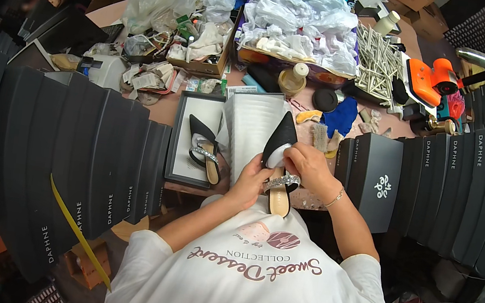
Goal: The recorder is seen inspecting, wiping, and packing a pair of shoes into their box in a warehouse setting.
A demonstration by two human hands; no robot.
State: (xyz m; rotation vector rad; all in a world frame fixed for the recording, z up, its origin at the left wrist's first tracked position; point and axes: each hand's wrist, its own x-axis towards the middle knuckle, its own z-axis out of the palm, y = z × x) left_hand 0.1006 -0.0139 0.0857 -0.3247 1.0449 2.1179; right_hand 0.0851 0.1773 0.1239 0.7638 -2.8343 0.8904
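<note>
A pointed black mule [282, 135] with a glittering strap and a tan insole is held toe away from me, above the table's front edge. My left hand [247, 183] is closed around its left side. At the toe opening, the bent fingers of my right hand [309, 169] pinch a white wad of stuffing [277, 155]. The matching mule [201, 126], also with white stuffing in its toe, lies in an open grey shoebox [173, 148] to the left. White wrapping sheet [252, 122] spreads between that box and the held shoe.
Stacked dark shoeboxes [79, 136] wall the left side; more boxes [428, 182] line the right. Farther back are a carton of white crumpled paper [299, 21], a heap of pale sticks [379, 65], a capped bottle [293, 80], blue cloth [340, 116] and an orange tool [426, 81].
</note>
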